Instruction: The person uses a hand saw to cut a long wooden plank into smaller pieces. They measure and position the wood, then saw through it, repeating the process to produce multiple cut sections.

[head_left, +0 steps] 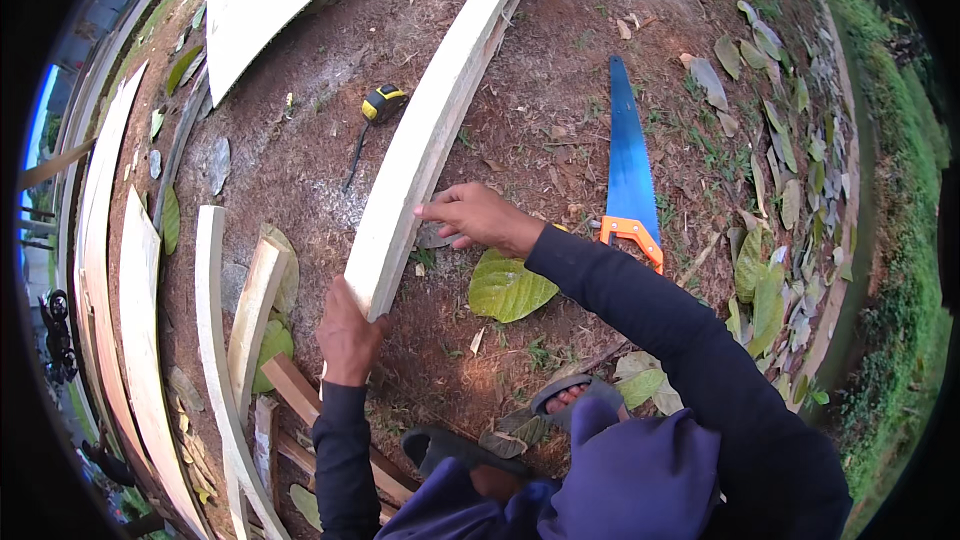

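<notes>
Grasping plank point(432, 120): left grip point(349, 335) | released, by edge: right grip point(482, 217) | tape measure point(382, 103), saw point(629, 155) flanking

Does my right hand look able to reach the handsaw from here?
Probably yes: the right hand is at the wooden beam without gripping it, the handsaw lies to its right with the orange handle uncovered, and mostly bare ground seems to separate them.

Blue saw point(632, 155) with an orange handle point(632, 229) is just chilling on the dirt point(560, 50) off to the right of the right hand point(482, 217). Big yellow-green leaf point(512, 290) right by that same hand, black-and-yellow tape measure point(383, 103) up and left of it. Way further right, loads of fallen leaves point(768, 305), then a grassy bank point(905, 290). There's a motorbike point(57, 330) far left of the left hand point(350, 337), too.
</notes>
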Motion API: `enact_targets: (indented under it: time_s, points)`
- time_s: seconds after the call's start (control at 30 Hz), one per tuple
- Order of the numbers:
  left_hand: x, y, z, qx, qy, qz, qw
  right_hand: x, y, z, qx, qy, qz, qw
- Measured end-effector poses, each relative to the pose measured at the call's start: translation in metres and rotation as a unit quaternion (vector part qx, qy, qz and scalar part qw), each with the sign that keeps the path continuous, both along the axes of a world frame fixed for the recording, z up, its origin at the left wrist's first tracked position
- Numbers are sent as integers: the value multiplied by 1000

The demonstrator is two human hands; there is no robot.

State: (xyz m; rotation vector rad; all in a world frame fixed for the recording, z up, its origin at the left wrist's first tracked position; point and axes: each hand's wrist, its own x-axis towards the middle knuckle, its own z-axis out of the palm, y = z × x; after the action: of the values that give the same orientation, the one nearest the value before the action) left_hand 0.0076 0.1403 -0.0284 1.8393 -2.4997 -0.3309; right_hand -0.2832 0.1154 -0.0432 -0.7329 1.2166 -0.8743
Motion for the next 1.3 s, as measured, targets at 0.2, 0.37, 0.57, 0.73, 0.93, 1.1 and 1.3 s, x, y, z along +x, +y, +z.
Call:
enact_targets:
  time_s: [0.2, 0.37, 0.57, 0.73, 0.93, 1.1, 1.3]
  points:
    - [10, 10, -33, -62, -21, -6, 998, -46, 75, -10, -50, -27, -195, 979]
    - [-17, 3, -16, -70, -2, 21, 997, -90, 147, -39, -101, 190, -286, 934]
    - [-55, -8, -26, -146, 20, 27, 989, -101, 219, -32, -171, 598, -135, 771]
    - [-63, -15, -26, -129, 71, 35, 988, -93, 240, -30, -178, 636, -28, 751]
    - [-51, -27, -11, -93, 122, 4, 988, -98, 238, -41, -171, 652, -17, 738]
    - [-38, -48, 9, -40, 171, 16, 984, -99, 236, -43, -173, 644, -14, 745]
    - [-34, -58, 23, -47, 160, -2, 986, -98, 235, -43, -190, 630, -33, 752]
